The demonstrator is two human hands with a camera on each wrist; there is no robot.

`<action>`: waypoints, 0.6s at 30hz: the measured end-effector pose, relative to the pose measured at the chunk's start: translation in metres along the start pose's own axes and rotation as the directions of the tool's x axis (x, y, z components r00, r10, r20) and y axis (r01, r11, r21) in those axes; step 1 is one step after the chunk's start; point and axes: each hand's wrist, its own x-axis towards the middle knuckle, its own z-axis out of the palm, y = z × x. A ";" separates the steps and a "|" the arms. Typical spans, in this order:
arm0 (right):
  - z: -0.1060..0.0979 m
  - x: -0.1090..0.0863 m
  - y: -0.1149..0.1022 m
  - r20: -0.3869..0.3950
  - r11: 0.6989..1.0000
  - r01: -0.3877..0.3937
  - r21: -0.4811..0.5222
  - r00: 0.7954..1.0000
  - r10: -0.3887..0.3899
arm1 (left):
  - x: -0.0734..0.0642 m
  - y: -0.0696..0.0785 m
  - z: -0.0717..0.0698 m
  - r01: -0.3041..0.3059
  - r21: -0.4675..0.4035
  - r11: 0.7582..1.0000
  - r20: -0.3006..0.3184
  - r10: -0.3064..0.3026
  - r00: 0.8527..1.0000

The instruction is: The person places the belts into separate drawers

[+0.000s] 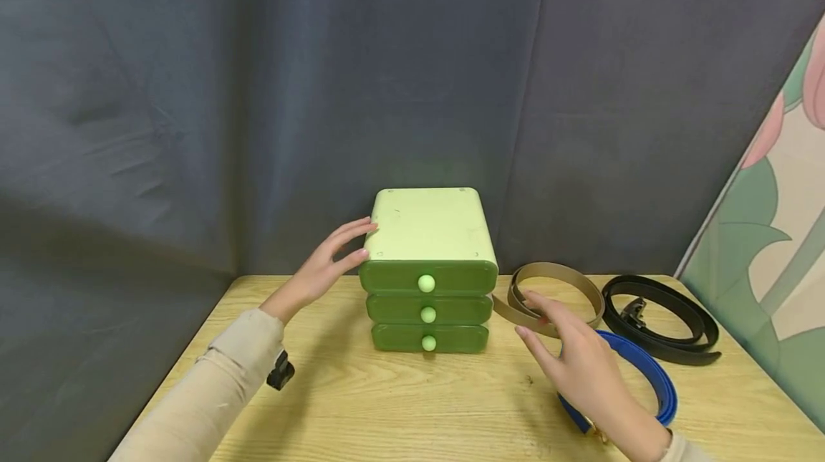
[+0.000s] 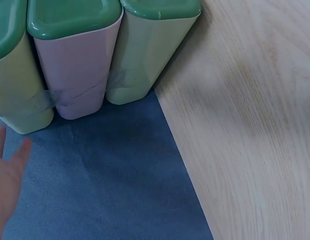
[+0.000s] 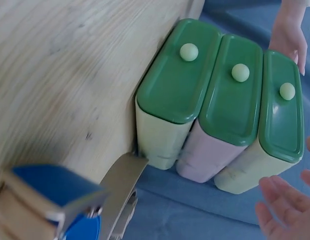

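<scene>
A small three-tier drawer unit (image 1: 428, 225) stands at the back of the table, with a pale green top, dark green fronts and round knobs. All its drawers look pushed in. My left hand (image 1: 322, 268) reaches to its upper left edge, fingers spread, fingertips right at the side. In the right wrist view the sides of the tiers show pale green and pink. My right hand (image 1: 583, 365) hovers right of the unit with fingers extended, holding nothing. Below it in the head view lies a coiled blue belt (image 1: 659, 383), partly hidden by the hand and wrist.
Behind the right hand lies a coiled tan belt (image 1: 589, 289), its end beside the drawers. A coiled black belt (image 1: 705, 326) with a dark buckle sits farther right. A grey curtain (image 1: 387, 89) hangs behind the table, and a flower-patterned panel (image 1: 793, 233) borders its right side.
</scene>
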 end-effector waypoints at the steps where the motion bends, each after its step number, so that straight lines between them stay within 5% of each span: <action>1: 0.002 0.001 -0.001 -0.004 1.000 0.001 0.020 1.000 -0.001 | 0.001 -0.001 0.000 -0.005 -0.007 1.000 0.003 0.005 1.000; 18: 0.040 0.019 -0.033 0.007 0.951 -0.017 0.309 1.000 0.015 | 0.013 -0.007 0.005 -0.007 -0.070 0.998 -0.014 0.006 1.000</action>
